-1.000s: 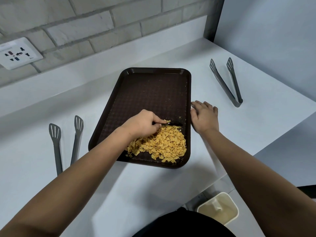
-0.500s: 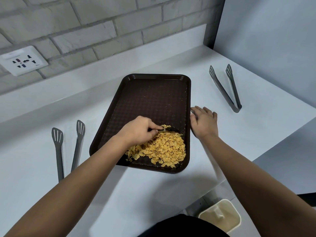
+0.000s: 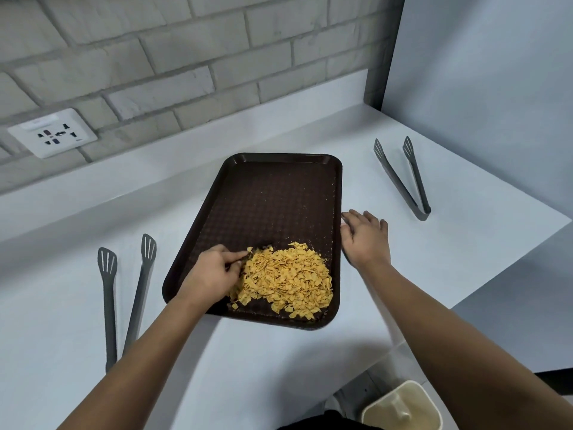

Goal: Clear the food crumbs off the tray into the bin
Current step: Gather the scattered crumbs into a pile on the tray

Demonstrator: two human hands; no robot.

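Head view | left hand (image 3: 214, 274), fingers curled, holding nothing visible, rakes crumbs (image 3: 286, 279) on tray (image 3: 273, 193) | right hand (image 3: 364, 240) flat, steadies rim | advice: sweep gently, keep pile compact.

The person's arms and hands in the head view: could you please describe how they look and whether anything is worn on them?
Both forearms are bare up to the frame edge, with no sleeves in sight. The left hand and right hand wear no gloves, and no rings, watch or bracelet show. Only the backs of the hands are visible.
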